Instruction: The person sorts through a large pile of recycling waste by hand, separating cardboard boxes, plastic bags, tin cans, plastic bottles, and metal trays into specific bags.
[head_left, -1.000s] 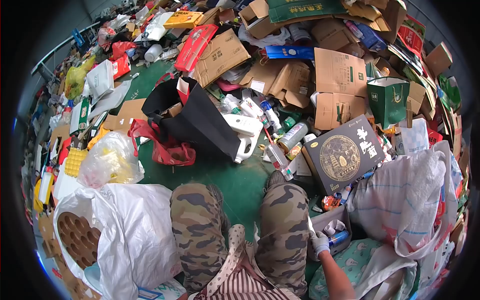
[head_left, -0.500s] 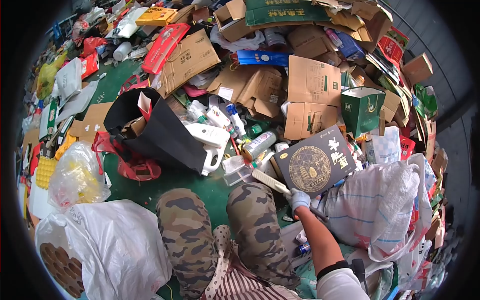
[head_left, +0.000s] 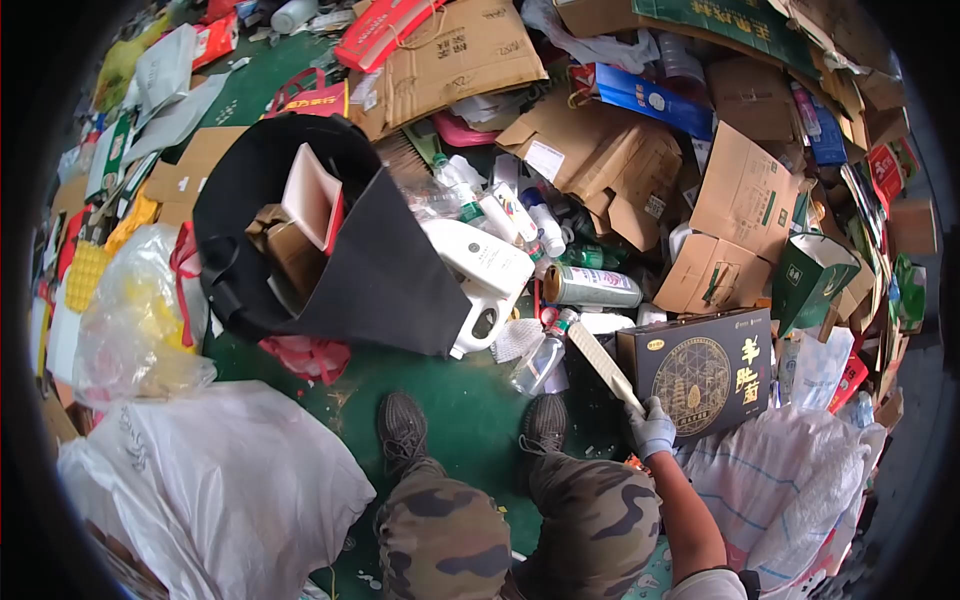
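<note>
My right hand (head_left: 652,430), in a pale grey-white glove, is closed around the narrow end of a long, pale, brush-like strip (head_left: 602,366). The strip points up and left, its far end close to a clear plastic bottle (head_left: 543,362). Right behind the hand stands a dark gift box (head_left: 700,375) with a round gold pattern and gold lettering. Left of the strip lie a white jug (head_left: 482,268) and a printed metal can (head_left: 594,287). My left hand is out of view.
A large black bucket-like container (head_left: 385,265) holding cardboard pieces stands left of centre. White sacks lie at the lower left (head_left: 215,480) and lower right (head_left: 770,490). Flattened cardboard (head_left: 460,65) and mixed packaging are heaped behind. My shoes (head_left: 403,430) rest on the green floor (head_left: 455,415).
The view has shifted, bringing my shoes into sight and the heap closer. My right hand keeps the strip. The gift box, tilted back before, now looks more upright.
</note>
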